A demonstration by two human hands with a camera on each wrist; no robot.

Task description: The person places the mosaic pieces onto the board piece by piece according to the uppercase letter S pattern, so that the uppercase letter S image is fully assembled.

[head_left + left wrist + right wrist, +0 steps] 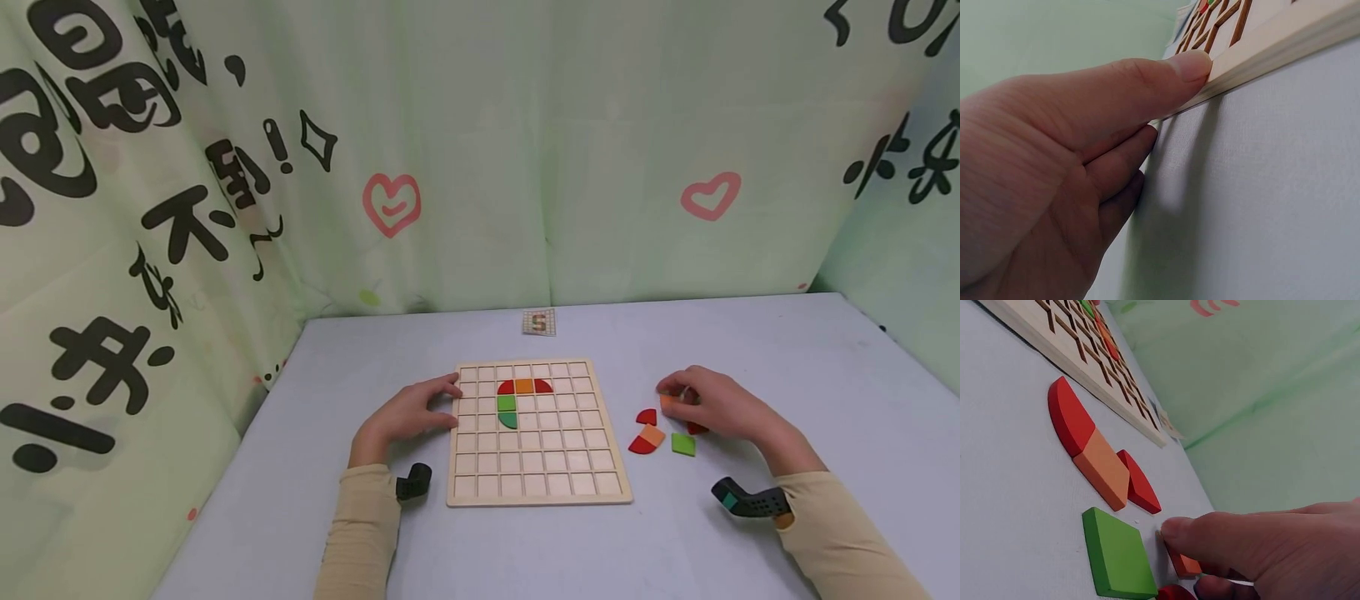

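Note:
My left hand (405, 412) rests its thumb and fingertips against the left edge of a wooden grid board (555, 462); the fingers are fairly straight. On the board sit an orange square block (523, 386) between two red rounded blocks, with a light green square (506, 402) and a dark green rounded block (507, 420) below. To the board's right, my right hand (712, 404) pinches an orange block (1186, 565) at the table surface, partly hidden by the thumb. Near it lie a light green square block (1119, 556), another orange block (1104, 469) and red rounded blocks (1071, 419).
A small card with a printed grid pattern (538, 322) lies behind the board on the white table (300, 500). Pale green curtains (480, 167) with lettering and hearts hang behind and at both sides.

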